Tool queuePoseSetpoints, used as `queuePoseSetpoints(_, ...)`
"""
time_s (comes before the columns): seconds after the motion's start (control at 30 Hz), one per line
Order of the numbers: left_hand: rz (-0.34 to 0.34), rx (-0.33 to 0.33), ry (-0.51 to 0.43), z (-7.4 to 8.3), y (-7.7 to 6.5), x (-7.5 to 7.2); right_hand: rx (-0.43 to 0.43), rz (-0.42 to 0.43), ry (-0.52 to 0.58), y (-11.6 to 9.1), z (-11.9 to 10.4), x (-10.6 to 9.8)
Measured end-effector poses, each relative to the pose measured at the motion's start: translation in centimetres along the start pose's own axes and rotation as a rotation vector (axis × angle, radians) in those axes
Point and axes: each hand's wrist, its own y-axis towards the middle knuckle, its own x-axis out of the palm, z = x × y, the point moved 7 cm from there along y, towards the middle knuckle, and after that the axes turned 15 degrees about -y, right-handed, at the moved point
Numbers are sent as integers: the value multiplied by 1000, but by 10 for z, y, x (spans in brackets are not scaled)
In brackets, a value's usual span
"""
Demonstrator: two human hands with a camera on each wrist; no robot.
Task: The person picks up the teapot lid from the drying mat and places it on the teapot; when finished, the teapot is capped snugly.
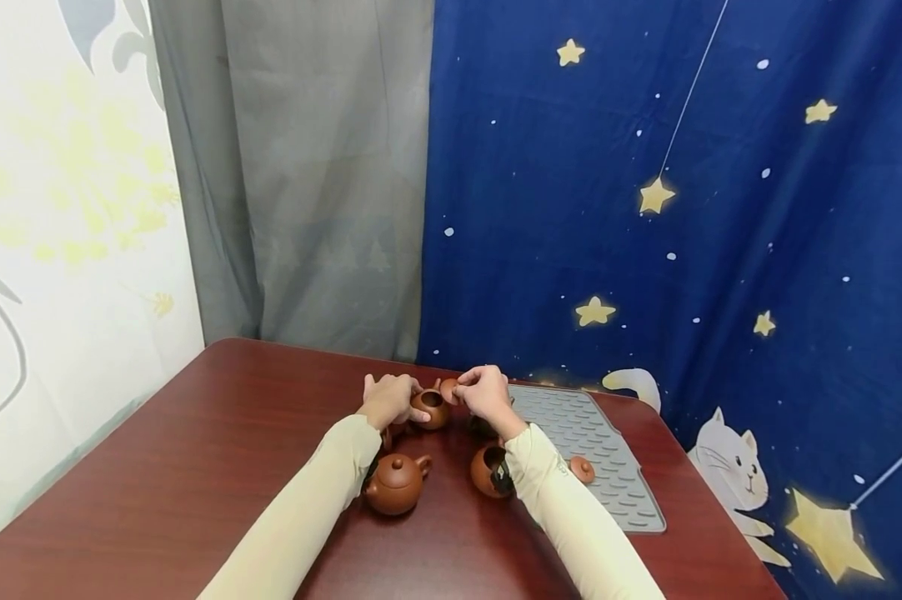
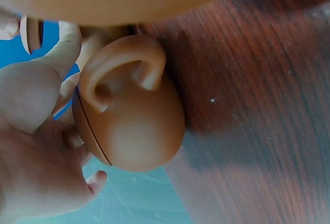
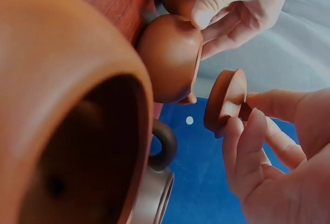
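Observation:
My left hand (image 1: 389,402) grips a small brown clay teapot (image 1: 434,415) at the far side of the table. That teapot stands without a lid, its round opening facing up. Close to its right, my right hand (image 1: 487,393) pinches a brown teapot lid (image 1: 449,390) by the knob. In the right wrist view the lid (image 3: 223,100) is tilted on edge, apart from the teapot (image 3: 170,61), while the left thumb presses that pot's side. Under the left hand, a lidded teapot (image 2: 131,115) shows its looped handle in the left wrist view.
Nearer the body stand a lidded teapot (image 1: 394,487) and a lidless one (image 1: 484,473), beside the forearms. A dark teapot (image 3: 152,198) is partly hidden behind the right hand. On the right, a grey drying mat (image 1: 571,425) carries a loose lid (image 1: 582,469). Curtains hang behind the table.

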Motion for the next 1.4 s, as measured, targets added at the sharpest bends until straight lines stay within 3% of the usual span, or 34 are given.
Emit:
queuePoseSetpoints(0.53,4,-18,1,-5,1,3,33,-21,24,-2,3,6)
queuePoseSetpoints(0.83,-1,-7,-9,-4,-4,6,55,-83,67,-2,-3,15)
queuePoseSetpoints(1.4,13,3,5,4,-7,-3,70,-86,-15,8,-16,27)
